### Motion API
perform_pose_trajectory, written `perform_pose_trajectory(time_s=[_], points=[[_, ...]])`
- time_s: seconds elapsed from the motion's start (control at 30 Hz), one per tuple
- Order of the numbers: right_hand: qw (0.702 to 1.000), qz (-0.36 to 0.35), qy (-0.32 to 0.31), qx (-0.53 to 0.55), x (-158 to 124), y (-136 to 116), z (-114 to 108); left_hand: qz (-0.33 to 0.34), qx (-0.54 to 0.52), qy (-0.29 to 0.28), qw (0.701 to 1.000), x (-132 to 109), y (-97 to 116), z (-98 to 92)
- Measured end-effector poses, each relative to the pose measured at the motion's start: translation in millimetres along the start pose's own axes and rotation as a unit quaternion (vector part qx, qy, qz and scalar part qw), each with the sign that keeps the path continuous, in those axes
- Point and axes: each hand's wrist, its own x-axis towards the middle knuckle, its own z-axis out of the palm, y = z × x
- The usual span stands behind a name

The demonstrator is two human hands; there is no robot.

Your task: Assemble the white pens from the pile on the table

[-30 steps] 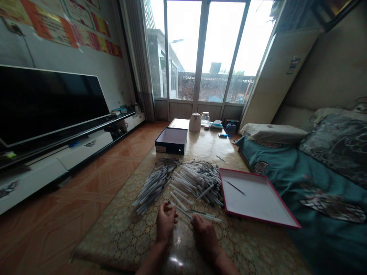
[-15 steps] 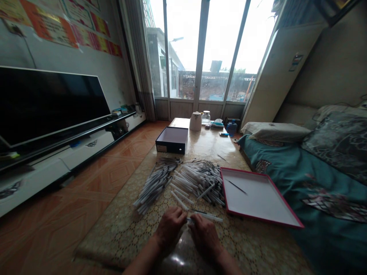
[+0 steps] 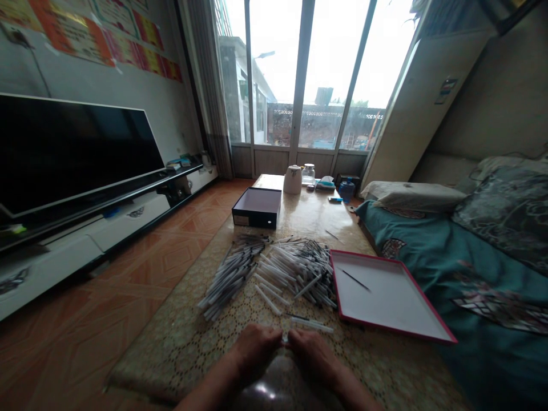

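Note:
My left hand [image 3: 257,347] and my right hand [image 3: 311,353] are both closed, knuckles almost touching, low over the table's near end. They grip a pen [image 3: 285,338], of which only a short pale bit shows in the gap; the fingers hide the rest. Just beyond my right hand lie a white pen barrel [image 3: 311,325] and a thin dark refill [image 3: 295,316]. Farther out is a spread pile of white barrels and dark-tipped pieces [image 3: 285,268]. To its left, a bundle of pens [image 3: 231,277] lies lengthwise.
A shallow red-rimmed lid [image 3: 398,302] sits at the right with one thin dark refill [image 3: 355,279] in it. Behind the piles stand a dark open box [image 3: 256,220], a kettle [image 3: 293,180] and a glass jar [image 3: 308,174]. A sofa [image 3: 411,240] borders the table's right side.
Both hands have come slightly nearer to me, and their backs have rolled upward. The pen stays between them, now more covered by the fingers. The piles, lid and box have not moved.

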Motion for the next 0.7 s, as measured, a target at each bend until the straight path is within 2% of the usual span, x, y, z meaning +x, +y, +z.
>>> perform_pose_trajectory(time_s=[0.1,0.2,0.3,0.43,0.5,0.57,0.63,0.7], points=[[1.0,-0.01,0.004,-0.017,-1,0,4,0.071,0.005,-0.038,0.997,8,6,-8.0],[0.998,-0.041,0.026,-0.043,-6,2,9,0.082,-0.031,-0.047,0.995,12,11,-17.5],[0.995,-0.057,0.064,-0.044,-17,13,5,0.055,-0.083,-0.048,0.994,10,9,-32.1],[0.993,0.023,0.11,-0.046,-29,37,-14,-0.018,-0.147,-0.074,0.986,8,2,-53.2],[0.99,0.073,0.118,-0.024,-23,43,-21,-0.042,-0.201,-0.032,0.978,15,4,-53.8],[0.986,0.12,0.111,0.01,-8,42,-22,-0.09,-0.275,0.023,0.957,27,11,-45.5],[0.979,0.164,0.117,0.024,12,38,-18,-0.164,-0.366,0.068,0.913,38,18,-32.4],[0.969,0.194,0.147,0.035,34,37,-14,-0.222,-0.422,0.118,0.871,46,22,-20.0]])
